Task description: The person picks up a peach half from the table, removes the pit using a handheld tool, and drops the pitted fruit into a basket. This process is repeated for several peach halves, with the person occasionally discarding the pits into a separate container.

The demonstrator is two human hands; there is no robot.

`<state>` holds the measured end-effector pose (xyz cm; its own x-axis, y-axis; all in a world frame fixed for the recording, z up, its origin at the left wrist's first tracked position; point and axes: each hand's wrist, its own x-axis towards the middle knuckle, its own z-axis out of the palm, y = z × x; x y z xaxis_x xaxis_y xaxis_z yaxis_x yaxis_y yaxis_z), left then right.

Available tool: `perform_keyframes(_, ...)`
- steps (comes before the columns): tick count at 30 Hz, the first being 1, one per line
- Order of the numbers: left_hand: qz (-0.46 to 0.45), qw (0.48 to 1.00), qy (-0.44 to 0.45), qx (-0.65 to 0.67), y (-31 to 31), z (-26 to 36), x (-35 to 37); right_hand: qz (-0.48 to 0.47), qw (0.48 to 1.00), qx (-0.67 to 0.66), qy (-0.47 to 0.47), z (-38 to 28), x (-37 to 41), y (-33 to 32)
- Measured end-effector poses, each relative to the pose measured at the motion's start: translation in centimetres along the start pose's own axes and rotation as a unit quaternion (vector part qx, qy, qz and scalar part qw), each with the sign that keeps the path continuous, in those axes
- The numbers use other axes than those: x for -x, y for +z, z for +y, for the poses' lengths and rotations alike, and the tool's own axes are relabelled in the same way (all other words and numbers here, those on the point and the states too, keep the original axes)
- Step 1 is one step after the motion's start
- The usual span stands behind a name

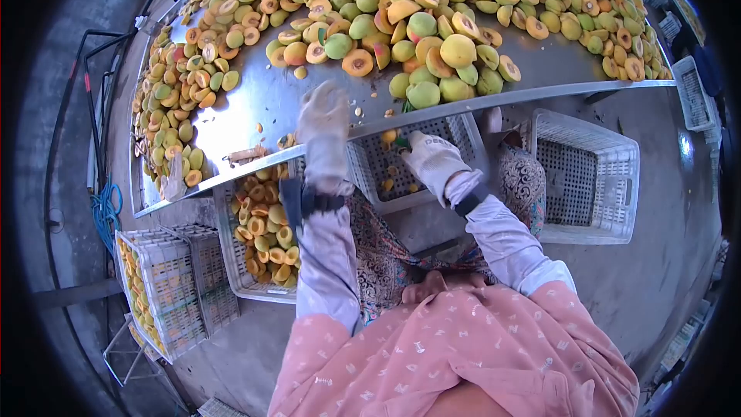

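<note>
My left hand, in a pale work glove, is over the front edge of the metal table, its fingers curled with their undersides hidden. My right hand, also gloved, is closed round a small green thing, perhaps a handle, mostly covered by the fingers. Under that hand, below the table edge, a grey crate contains a few yellow fruit pieces. Beyond my hands lies a large heap of halved and whole yellow-green peach-like fruit.
To the left, a white crate of fruit halves stands near a taller crate with more fruit. A white crate sits on the floor at right. Blue hose lies at far left. A scrap of wood rests on the table's front edge.
</note>
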<state>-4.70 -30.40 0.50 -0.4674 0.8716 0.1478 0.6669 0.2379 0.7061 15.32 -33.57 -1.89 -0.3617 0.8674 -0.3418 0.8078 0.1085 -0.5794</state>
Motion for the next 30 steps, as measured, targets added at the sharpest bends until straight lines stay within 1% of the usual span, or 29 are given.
perform_keyframes(2,0.003,0.998,0.029,-0.054,4.1,0.2,-4.0,-0.033,0.998,-0.04,0.025,0.3,0.4,-0.6)
perform_keyframes(3,-0.001,0.998,0.03,-0.052,5.5,0.6,-5.6,-0.035,0.998,-0.02,0.048,0.7,1.1,-0.6)
perform_keyframes(5,-0.007,0.988,-0.049,-0.145,7.9,1.2,-8.0,-0.046,0.99,-0.089,0.098,1.6,1.6,-1.3)
perform_keyframes(7,-0.012,0.981,-0.043,-0.186,9.7,0.2,-9.3,-0.04,0.99,-0.093,0.098,2.4,1.9,-1.1)
perform_keyframes(8,0.035,0.982,-0.046,-0.179,10.3,0.1,-8.9,-0.031,0.991,-0.099,0.09,2.6,2.2,-0.8)
perform_keyframes(9,0.032,0.982,-0.05,-0.181,10.2,-0.3,-8.9,-0.035,0.99,-0.099,0.092,2.8,2.3,-0.7)
perform_keyframes(10,0.021,0.998,-0.007,-0.063,9.8,-0.9,-8.7,-0.016,0.981,-0.172,0.084,3.0,2.3,-0.5)
perform_keyframes(11,0.01,0.998,0.034,0.056,9.3,-1.2,-8.0,0.001,0.966,-0.244,0.078,3.0,2.4,-0.3)
perform_keyframes(12,-0.024,0.997,-0.016,0.077,7.4,0.4,-6.5,0.019,0.946,-0.317,0.071,3.0,2.5,-0.1)
perform_keyframes(13,-0.059,0.963,-0.048,0.26,8.1,-1.8,-6.9,0.014,0.946,-0.316,0.073,2.8,3.0,-0.1)
perform_keyframes(14,-0.077,0.944,-0.076,0.311,6.4,-0.7,-5.4,0.002,0.903,-0.424,0.067,1.6,3.6,-1.1)
perform_keyframes(15,-0.094,0.922,-0.1,0.362,4.1,1.0,-3.3,-0.008,0.848,-0.526,0.059,0.5,4.0,-1.8)
perform_keyframes(16,-0.091,0.922,-0.099,0.363,2.6,1.8,-1.4,-0.022,0.8,-0.598,0.044,-0.4,4.4,-2.0)
perform_keyframes(17,-0.131,0.94,-0.04,0.311,1.1,2.5,0.4,-0.022,0.802,-0.595,0.039,-1.1,4.8,-2.1)
perform_keyframes(18,-0.167,0.952,0.019,0.256,0.1,3.0,2.3,-0.034,0.815,-0.578,0.007,-1.7,5.2,-2.2)
perform_keyframes(19,-0.127,0.951,0.049,0.278,0.0,3.9,4.2,-0.047,0.828,-0.558,-0.027,-2.3,5.6,-2.3)
perform_keyframes(20,-0.129,0.948,0.081,0.279,-0.6,4.1,5.5,-0.008,0.851,-0.521,-0.07,-2.7,5.8,-1.7)
perform_keyframes(21,-0.123,0.929,0.087,0.339,-0.1,3.9,6.5,-0.009,0.852,-0.517,-0.08,-3.0,5.9,-1.3)
perform_keyframes(22,-0.108,0.938,0.095,0.315,0.0,3.6,7.6,0.033,0.874,-0.479,-0.073,-3.3,6.1,-0.8)
perform_keyframes(23,-0.094,0.947,0.101,0.29,-1.0,4.9,8.7,0.075,0.892,-0.442,-0.065,-3.6,6.4,-0.6)
perform_keyframes(24,-0.089,0.947,0.105,0.291,-1.8,6.1,9.4,0.096,0.903,-0.414,-0.066,-4.1,6.9,-0.7)
perform_keyframes(25,-0.111,0.868,-0.05,0.481,-2.4,7.3,9.9,0.097,0.903,-0.413,-0.071,-4.3,7.3,-0.5)
perform_keyframes(26,-0.128,0.73,-0.2,0.64,-2.9,8.1,10.4,0.12,0.896,-0.417,-0.093,-4.5,7.7,-0.3)
perform_keyframes(27,-0.129,0.73,-0.196,0.642,-3.2,8.8,10.7,0.143,0.889,-0.42,-0.113,-4.6,8.1,-0.2)
perform_keyframes(28,-0.111,0.724,-0.204,0.65,-3.5,9.3,11.1,0.146,0.889,-0.419,-0.117,-4.8,8.4,-0.4)
perform_keyframes(29,-0.094,0.717,-0.213,0.657,-3.8,9.8,11.4,0.141,0.894,-0.412,-0.107,-5.0,8.8,-0.8)
perform_keyframes(30,-0.095,0.716,-0.21,0.659,-4.1,10.1,11.6,0.136,0.899,-0.405,-0.098,-5.2,9.2,-1.0)
